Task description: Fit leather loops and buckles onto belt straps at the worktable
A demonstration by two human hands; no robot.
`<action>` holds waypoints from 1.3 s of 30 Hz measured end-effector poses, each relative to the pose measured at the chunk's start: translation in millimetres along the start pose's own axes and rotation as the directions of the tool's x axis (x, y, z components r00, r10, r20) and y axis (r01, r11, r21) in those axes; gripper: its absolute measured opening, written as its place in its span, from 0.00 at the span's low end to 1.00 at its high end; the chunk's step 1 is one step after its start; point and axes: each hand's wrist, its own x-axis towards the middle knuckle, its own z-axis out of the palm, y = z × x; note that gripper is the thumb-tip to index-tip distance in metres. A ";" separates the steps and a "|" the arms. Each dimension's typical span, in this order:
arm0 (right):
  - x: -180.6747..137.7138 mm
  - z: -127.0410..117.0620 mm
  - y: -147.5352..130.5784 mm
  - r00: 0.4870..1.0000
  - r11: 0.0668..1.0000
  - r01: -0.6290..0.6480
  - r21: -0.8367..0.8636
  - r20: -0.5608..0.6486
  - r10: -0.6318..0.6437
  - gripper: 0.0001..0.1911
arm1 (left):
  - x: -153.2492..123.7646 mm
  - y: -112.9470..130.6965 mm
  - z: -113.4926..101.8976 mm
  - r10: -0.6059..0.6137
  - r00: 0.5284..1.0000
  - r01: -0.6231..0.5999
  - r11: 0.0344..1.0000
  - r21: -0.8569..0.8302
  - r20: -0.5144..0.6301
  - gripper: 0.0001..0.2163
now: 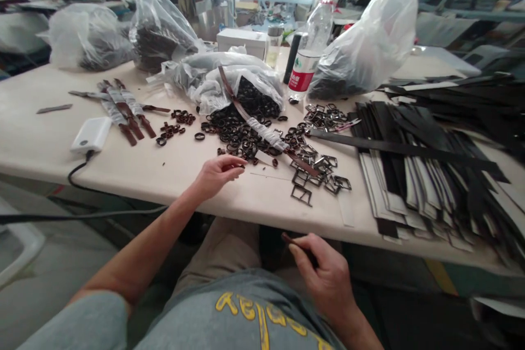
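Nearest, below the desk's front edge and over the lap, the right hand (324,276) has its fingers closed around the end of a dark strap (296,241), which sticks out toward 11 o'clock.

Above it, the left hand (215,175) rests on the desk (156,172) just inside the near edge. Its fingers are pinched together at the tips on a small dark ring (241,165) at the rim of the ring pile (241,131).

A bare strip of desk runs along the front edge from the left hand toward 3 o'clock, bounded by the metal buckles (320,167). At 9 o'clock of the left hand the surface is open as far as a white power bank (91,135), whose cable drops over the edge.

At 3 o'clock a stack of black straps (430,175) overhangs the front edge. 1 long wrapped strap (258,123) lies slantwise across the ring pile.

Farther back, at 10 o'clock, brown strap bundles (123,109) lie flat. Along the far side stand clear bags (369,44) of dark parts and a water bottle (311,49).
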 end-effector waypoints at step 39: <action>14.8 -0.5 -23.1 0.893 0.892 -0.238 0.384 0.447 0.045 0.16 | -99.4 16.6 69.1 -0.320 0.836 0.511 0.750 -0.420 0.446 0.13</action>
